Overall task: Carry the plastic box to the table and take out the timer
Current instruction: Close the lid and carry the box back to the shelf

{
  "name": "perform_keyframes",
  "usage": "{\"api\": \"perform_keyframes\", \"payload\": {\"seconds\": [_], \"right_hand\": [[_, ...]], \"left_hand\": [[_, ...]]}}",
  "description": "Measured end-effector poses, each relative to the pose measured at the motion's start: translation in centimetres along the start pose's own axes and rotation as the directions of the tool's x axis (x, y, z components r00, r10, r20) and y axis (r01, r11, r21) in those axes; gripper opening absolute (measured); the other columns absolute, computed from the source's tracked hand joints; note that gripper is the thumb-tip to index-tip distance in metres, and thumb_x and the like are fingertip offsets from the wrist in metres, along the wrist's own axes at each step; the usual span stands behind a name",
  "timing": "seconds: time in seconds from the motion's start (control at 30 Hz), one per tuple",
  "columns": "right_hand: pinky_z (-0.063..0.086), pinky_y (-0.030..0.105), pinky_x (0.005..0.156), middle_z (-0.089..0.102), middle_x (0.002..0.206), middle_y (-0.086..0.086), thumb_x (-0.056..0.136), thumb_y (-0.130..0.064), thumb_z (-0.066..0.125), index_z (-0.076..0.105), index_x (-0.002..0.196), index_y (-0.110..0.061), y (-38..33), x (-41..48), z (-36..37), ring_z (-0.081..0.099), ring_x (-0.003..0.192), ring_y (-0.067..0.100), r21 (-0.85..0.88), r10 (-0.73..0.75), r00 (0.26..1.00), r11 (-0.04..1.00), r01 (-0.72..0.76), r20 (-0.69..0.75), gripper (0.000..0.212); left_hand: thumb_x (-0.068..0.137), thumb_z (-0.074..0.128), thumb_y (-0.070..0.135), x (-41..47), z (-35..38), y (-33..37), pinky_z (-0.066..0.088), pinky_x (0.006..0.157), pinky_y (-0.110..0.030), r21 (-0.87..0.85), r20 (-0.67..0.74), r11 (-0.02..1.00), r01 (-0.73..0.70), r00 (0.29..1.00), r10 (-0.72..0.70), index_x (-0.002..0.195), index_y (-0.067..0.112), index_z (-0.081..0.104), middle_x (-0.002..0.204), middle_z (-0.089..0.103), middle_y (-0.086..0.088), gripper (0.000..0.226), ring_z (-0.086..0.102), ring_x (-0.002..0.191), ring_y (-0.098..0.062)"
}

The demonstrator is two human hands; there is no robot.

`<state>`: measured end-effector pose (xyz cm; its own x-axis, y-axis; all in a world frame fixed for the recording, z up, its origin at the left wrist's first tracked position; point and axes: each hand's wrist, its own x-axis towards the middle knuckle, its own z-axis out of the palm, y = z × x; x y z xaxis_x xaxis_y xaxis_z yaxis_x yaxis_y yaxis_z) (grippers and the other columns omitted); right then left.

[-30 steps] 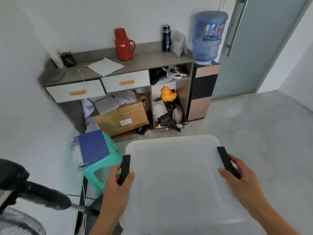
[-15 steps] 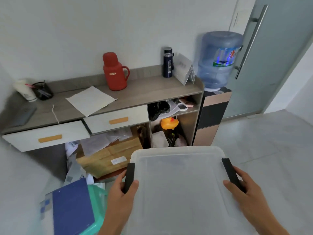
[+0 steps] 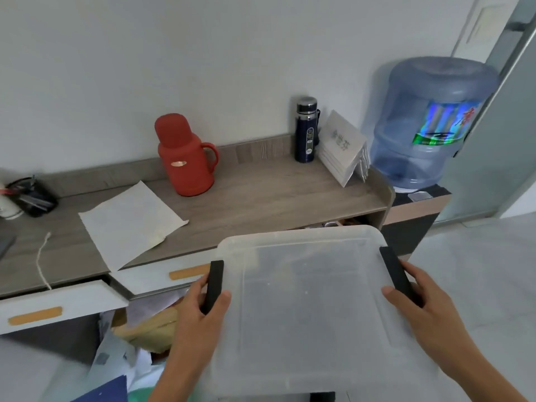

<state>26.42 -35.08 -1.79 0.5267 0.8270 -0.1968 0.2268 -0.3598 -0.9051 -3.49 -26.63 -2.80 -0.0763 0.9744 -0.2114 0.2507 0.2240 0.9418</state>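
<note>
I hold a translucent plastic box (image 3: 307, 309) with a frosted lid in front of me, its far edge just short of the wooden table top (image 3: 261, 195). My left hand (image 3: 200, 317) grips the black latch on the box's left side. On the right side, my right hand (image 3: 426, 309) grips the other black latch. The lid is on and the timer is not visible through it.
On the table stand a red thermos jug (image 3: 185, 158), a dark blue flask (image 3: 306, 130), a folded card stack (image 3: 345, 149), a sheet of paper (image 3: 127, 221) and a pen holder (image 3: 32, 195). A water dispenser bottle (image 3: 429, 120) stands right. Two drawers (image 3: 58, 306) hang open below.
The box has risen and come closer to the table, and my view has lifted from the floor to the table top. Both hands keep their grip on the latches.
</note>
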Motion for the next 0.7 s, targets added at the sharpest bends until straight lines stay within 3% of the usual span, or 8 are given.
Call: {"api": "perform_keyframes", "payload": {"seconds": [0.13, 0.27, 0.4, 0.5, 0.6, 0.7], "right_hand": [[0.047, 0.041, 0.093, 0.058, 0.124, -0.001, 0.086, -0.022, 0.066, 0.043, 0.139, -0.029, -4.1, 9.5, 0.4, 0.057, 0.112, 0.023, -0.052, -0.082, 0.995, 0.995, 0.085, 0.051, 0.058], [0.046, 0.036, 0.087, 0.058, 0.115, -0.005, 0.086, -0.024, 0.066, 0.042, 0.138, -0.032, -7.8, 18.2, 1.7, 0.057, 0.105, 0.02, -0.113, -0.176, 0.977, 0.975, 0.19, 0.124, 0.058], [0.046, 0.038, 0.086, 0.056, 0.107, -0.005, 0.087, -0.031, 0.063, 0.037, 0.141, -0.032, -10.1, 24.4, 3.7, 0.056, 0.097, 0.018, -0.198, -0.2, 0.964, 0.952, 0.234, 0.176, 0.06], [0.046, 0.045, 0.092, 0.052, 0.115, -0.004, 0.089, -0.037, 0.059, 0.029, 0.144, -0.036, -11.3, 27.8, 5.5, 0.054, 0.103, 0.021, -0.256, -0.161, 0.962, 0.942, 0.217, 0.223, 0.062], [0.046, 0.047, 0.095, 0.05, 0.119, -0.005, 0.089, -0.037, 0.059, 0.028, 0.143, -0.035, -12.2, 30.4, 7.5, 0.053, 0.106, 0.021, -0.261, -0.149, 0.969, 0.945, 0.198, 0.196, 0.063], [0.047, 0.049, 0.095, 0.05, 0.12, -0.003, 0.088, -0.035, 0.06, 0.03, 0.143, -0.034, -12.8, 32.1, 9.3, 0.052, 0.109, 0.022, -0.248, -0.13, 0.978, 0.954, 0.168, 0.162, 0.062]], "left_hand": [[0.087, 0.062, 0.018, 6.5, 2.2, 4.2, 0.054, 0.077, -0.039, 0.002, -0.07, 0.999, -0.048, 0.996, 0.048, 0.119, 0.027, 0.054, 0.094, 0.069, 0.004, 0.034, 0.067, 0.087, -0.017], [0.089, 0.06, 0.017, 12.5, 4.1, 6.5, 0.047, 0.064, -0.023, 0.016, -0.114, 0.995, -0.097, 0.989, 0.099, 0.12, 0.028, 0.05, 0.094, 0.065, 0.014, 0.035, 0.066, 0.072, 0.005], [0.089, 0.059, 0.019, 17.6, 5.2, 8.2, 0.049, 0.067, -0.026, 0.033, -0.152, 0.997, -0.063, 0.986, 0.067, 0.124, 0.019, 0.052, 0.096, 0.065, 0.009, 0.036, 0.063, 0.084, -0.007], [0.088, 0.06, 0.02, 22.2, 5.5, 8.6, 0.052, 0.076, -0.033, 0.055, -0.14, 0.996, -0.063, 0.988, 0.07, 0.125, 0.019, 0.054, 0.105, 0.066, 0.001, 0.038, 0.064, 0.092, -0.015], [0.087, 0.06, 0.022, 26.5, 5.5, 9.2, 0.052, 0.084, -0.039, 0.079, -0.098, 0.994, -0.078, 0.992, 0.085, 0.125, 0.02, 0.052, 0.107, 0.064, 0.004, 0.039, 0.063, 0.098, -0.019], [0.087, 0.06, 0.02, 29.9, 5.4, 9.5, 0.051, 0.076, -0.032, 0.102, -0.06, 0.99, -0.098, 0.993, 0.104, 0.125, 0.017, 0.053, 0.102, 0.063, 0.009, 0.038, 0.062, 0.095, -0.014]]}}
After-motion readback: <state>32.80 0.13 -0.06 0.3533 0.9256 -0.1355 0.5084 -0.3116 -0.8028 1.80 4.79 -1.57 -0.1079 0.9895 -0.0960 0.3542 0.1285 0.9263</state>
